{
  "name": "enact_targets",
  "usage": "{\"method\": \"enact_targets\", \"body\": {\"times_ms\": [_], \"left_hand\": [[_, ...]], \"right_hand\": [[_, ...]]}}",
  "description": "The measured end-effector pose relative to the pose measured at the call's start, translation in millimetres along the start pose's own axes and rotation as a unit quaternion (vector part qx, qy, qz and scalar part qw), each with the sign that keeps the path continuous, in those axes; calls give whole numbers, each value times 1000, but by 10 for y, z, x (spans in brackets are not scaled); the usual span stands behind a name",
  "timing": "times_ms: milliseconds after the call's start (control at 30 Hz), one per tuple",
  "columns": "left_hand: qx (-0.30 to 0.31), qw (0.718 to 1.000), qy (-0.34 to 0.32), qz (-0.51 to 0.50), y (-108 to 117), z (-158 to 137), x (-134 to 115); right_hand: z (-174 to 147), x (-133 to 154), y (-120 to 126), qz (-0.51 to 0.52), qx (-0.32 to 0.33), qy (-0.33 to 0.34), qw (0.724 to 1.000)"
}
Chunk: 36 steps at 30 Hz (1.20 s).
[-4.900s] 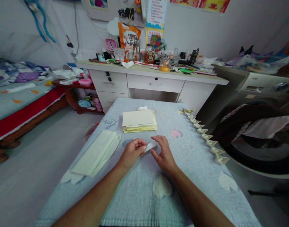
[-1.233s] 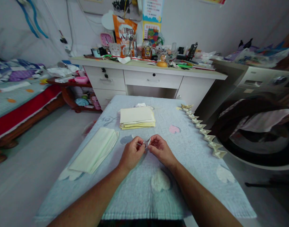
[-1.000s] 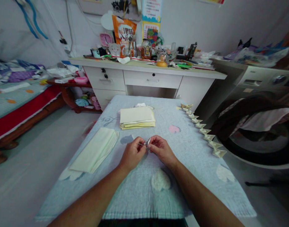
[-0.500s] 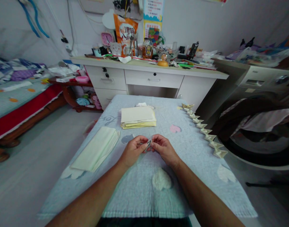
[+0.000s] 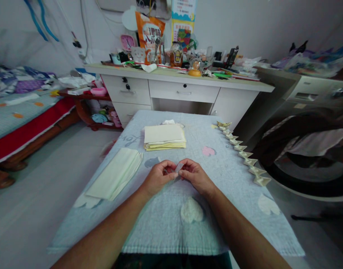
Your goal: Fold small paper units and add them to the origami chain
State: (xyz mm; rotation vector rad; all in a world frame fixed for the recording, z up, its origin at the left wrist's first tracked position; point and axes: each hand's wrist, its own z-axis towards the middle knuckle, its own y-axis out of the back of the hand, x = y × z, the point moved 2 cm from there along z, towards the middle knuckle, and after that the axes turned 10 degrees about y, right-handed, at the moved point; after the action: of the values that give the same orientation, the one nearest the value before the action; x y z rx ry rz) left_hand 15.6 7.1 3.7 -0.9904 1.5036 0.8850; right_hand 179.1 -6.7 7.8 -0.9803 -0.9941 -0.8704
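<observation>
Both hands meet over the middle of the cloth-covered table [image 5: 160, 231], pinching a small folded piece of paper [image 5: 179, 167] between them. My left hand [image 5: 160, 175] grips its left side with thumb and fingers, and my right hand [image 5: 194, 175] pinches the right side. Fingers hide much of the paper. Beyond the hands lies a stack of cream and yellow paper sheets [image 5: 163, 133]. Left of my left hand is a pile of pale green folded paper [image 5: 115, 173]. Down the table's right side runs a row of several folded paper boat-like shapes [image 5: 246, 154].
A white desk [image 5: 171, 80] crowded with a jar [image 5: 176, 55], an orange snack bag [image 5: 149, 35] and a pink clock [image 5: 127, 42] stands behind the table. At right is a washing machine [image 5: 306, 97]; at left, a bed [image 5: 22, 104] and a low wooden shelf [image 5: 82, 98].
My fingers have shifted slightly on the small paper, which now shows a pale face where a dark patterned part showed before. The view has tilted a little.
</observation>
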Motion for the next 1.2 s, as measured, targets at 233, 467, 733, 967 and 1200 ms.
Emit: {"method": "enact_targets", "body": {"times_ms": [233,467,733,967,1200], "left_hand": [[73,992,35,-93,-43,-36,-62],[142,980,62,-122,-86,-79,-126],[142,980,66,-125,-80,-77,-108],[150,970,97,-164,-83,-66,-84],[148,964,126,-180,-71,-72,-75]], "right_hand": [[-14,31,-5,16,9,-37,999],[-28,44,-33,52,49,-49,996],[-28,54,-40,48,70,-50,995],[-27,63,-38,48,57,-53,996],[-30,52,-37,48,56,-54,996]]}}
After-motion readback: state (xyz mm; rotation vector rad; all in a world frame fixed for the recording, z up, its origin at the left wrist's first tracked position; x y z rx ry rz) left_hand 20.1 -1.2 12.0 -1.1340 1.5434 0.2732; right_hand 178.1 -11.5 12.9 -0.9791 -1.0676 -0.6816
